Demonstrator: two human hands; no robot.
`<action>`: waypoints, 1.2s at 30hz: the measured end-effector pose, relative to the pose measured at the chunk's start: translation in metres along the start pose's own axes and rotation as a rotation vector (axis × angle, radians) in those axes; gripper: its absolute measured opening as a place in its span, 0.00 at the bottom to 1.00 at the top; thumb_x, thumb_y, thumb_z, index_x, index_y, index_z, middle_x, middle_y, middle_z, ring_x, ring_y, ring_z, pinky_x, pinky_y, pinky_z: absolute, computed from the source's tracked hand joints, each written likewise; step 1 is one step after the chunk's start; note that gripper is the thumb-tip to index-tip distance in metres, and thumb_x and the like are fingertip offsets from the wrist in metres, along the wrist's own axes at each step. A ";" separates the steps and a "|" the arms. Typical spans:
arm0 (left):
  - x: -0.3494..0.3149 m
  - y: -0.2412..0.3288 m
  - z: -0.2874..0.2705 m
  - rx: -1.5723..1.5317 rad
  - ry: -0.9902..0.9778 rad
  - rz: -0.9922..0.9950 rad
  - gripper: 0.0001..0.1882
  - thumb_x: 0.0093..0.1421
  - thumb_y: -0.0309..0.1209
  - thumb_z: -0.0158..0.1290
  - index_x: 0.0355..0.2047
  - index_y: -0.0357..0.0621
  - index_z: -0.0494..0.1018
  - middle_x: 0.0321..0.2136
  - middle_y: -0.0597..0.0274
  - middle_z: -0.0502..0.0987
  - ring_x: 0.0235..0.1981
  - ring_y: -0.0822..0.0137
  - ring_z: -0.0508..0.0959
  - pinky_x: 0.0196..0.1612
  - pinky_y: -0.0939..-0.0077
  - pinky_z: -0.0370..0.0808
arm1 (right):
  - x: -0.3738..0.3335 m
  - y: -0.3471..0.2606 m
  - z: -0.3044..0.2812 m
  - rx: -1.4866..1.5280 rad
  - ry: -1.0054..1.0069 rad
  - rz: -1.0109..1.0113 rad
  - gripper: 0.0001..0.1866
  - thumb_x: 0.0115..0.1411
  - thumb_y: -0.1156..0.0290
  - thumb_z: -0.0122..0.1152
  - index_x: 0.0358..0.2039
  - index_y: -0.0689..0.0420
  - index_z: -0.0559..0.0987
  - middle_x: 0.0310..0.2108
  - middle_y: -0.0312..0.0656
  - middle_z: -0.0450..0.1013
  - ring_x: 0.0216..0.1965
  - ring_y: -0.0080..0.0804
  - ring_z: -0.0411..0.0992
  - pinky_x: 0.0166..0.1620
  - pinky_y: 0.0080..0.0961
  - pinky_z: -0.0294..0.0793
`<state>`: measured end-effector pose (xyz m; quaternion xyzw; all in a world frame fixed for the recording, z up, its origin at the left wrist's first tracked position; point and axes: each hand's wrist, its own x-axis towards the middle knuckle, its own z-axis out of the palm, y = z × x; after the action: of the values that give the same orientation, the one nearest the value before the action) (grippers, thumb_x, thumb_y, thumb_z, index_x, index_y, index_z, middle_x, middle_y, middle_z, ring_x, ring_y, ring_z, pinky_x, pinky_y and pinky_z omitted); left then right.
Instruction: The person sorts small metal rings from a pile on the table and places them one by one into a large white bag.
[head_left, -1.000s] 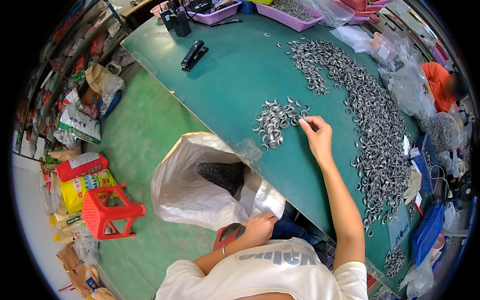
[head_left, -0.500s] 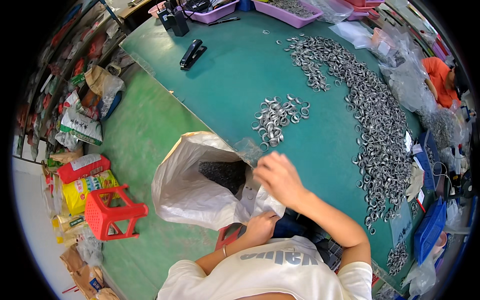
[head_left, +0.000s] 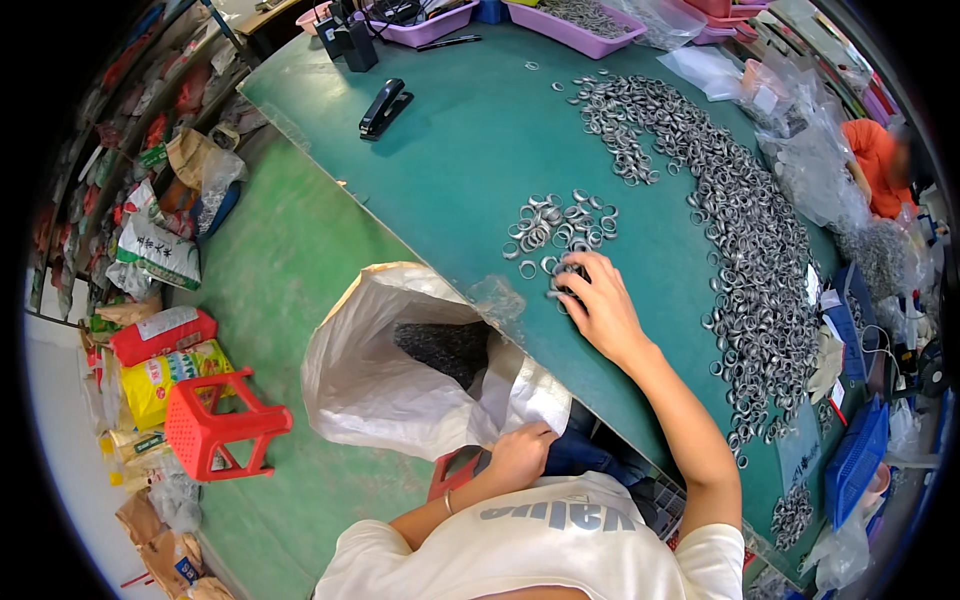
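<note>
A large white woven sack [head_left: 375, 420] gapes beside the table's edge, with a mass of small dark grey pieces [head_left: 445, 350] inside. My left hand [head_left: 522, 452] is closed on the sack's near rim. Over the table, my right hand [head_left: 605, 305] reaches into the near side of a small pile of silvery metal rings [head_left: 540, 225]. Its fingers are bent and apart, touching rings, and some of these are partly hidden under the fingertips. A much larger band of the same rings [head_left: 750, 230] curves along the table's right side.
On the green table [head_left: 480, 130] lie a black stapler [head_left: 385, 110] and a clear plastic scrap [head_left: 497, 297]. Purple trays [head_left: 580, 28] stand at the far edge. A red stool [head_left: 215, 425] is on the floor at left. A person in orange [head_left: 878, 165] sits at far right.
My right hand has moved from above the sack's mouth, rightward onto the small ring pile, with its fingers spreading. My left hand keeps its place on the sack's rim.
</note>
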<state>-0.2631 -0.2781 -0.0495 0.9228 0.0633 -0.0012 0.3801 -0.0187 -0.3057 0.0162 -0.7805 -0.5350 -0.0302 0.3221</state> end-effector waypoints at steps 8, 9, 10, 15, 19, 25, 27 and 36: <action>-0.001 -0.002 0.003 0.009 0.005 0.005 0.12 0.49 0.24 0.50 0.34 0.43 0.78 0.31 0.60 0.77 0.33 0.57 0.79 0.33 0.65 0.76 | -0.032 0.005 -0.024 0.446 0.125 0.331 0.05 0.57 0.78 0.58 0.33 0.65 0.78 0.39 0.44 0.77 0.44 0.38 0.72 0.49 0.30 0.69; -0.001 -0.002 0.003 0.010 0.006 0.010 0.11 0.49 0.24 0.50 0.34 0.43 0.78 0.31 0.60 0.76 0.33 0.57 0.79 0.33 0.65 0.76 | -0.032 0.008 -0.026 0.503 0.138 0.390 0.06 0.57 0.78 0.57 0.34 0.65 0.79 0.39 0.44 0.77 0.44 0.36 0.73 0.49 0.29 0.69; -0.001 -0.001 0.002 0.013 0.003 0.013 0.11 0.49 0.24 0.50 0.34 0.43 0.78 0.31 0.60 0.76 0.33 0.57 0.79 0.33 0.65 0.76 | -0.032 0.011 -0.030 0.558 0.153 0.451 0.06 0.58 0.77 0.57 0.34 0.66 0.79 0.39 0.43 0.77 0.44 0.35 0.73 0.49 0.28 0.69; -0.001 -0.001 0.002 0.020 0.002 0.019 0.11 0.49 0.24 0.50 0.33 0.44 0.78 0.31 0.60 0.76 0.33 0.57 0.78 0.33 0.64 0.76 | -0.039 0.028 -0.045 0.584 0.141 0.584 0.07 0.59 0.77 0.57 0.36 0.64 0.80 0.34 0.38 0.76 0.35 0.23 0.72 0.41 0.21 0.70; 0.000 -0.001 0.002 0.014 0.007 0.022 0.11 0.49 0.24 0.50 0.33 0.44 0.78 0.32 0.60 0.76 0.33 0.57 0.78 0.32 0.64 0.76 | -0.040 0.021 -0.062 0.563 0.041 0.587 0.10 0.57 0.79 0.57 0.40 0.63 0.79 0.30 0.37 0.75 0.32 0.24 0.71 0.38 0.24 0.69; 0.000 -0.001 0.002 0.027 -0.005 0.023 0.10 0.49 0.24 0.50 0.33 0.43 0.77 0.32 0.60 0.76 0.32 0.57 0.79 0.32 0.63 0.76 | -0.025 0.000 -0.071 -0.118 -0.114 0.356 0.14 0.53 0.82 0.55 0.42 0.62 0.78 0.33 0.48 0.76 0.38 0.43 0.72 0.46 0.37 0.68; 0.000 -0.001 0.002 0.023 0.000 0.030 0.10 0.49 0.24 0.50 0.32 0.43 0.77 0.32 0.60 0.76 0.32 0.56 0.79 0.32 0.64 0.76 | -0.026 0.003 -0.069 -0.154 -0.137 0.362 0.13 0.53 0.82 0.55 0.40 0.62 0.78 0.34 0.50 0.76 0.39 0.46 0.72 0.46 0.39 0.68; 0.001 0.000 0.002 0.012 -0.003 0.032 0.09 0.50 0.25 0.49 0.31 0.43 0.77 0.31 0.60 0.76 0.32 0.56 0.79 0.32 0.63 0.76 | -0.044 0.010 -0.070 0.249 -0.046 0.604 0.08 0.54 0.82 0.55 0.34 0.65 0.79 0.26 0.44 0.76 0.25 0.30 0.73 0.31 0.26 0.72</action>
<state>-0.2619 -0.2791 -0.0511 0.9258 0.0481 0.0031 0.3748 -0.0080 -0.3811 0.0499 -0.8591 -0.2859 0.1501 0.3970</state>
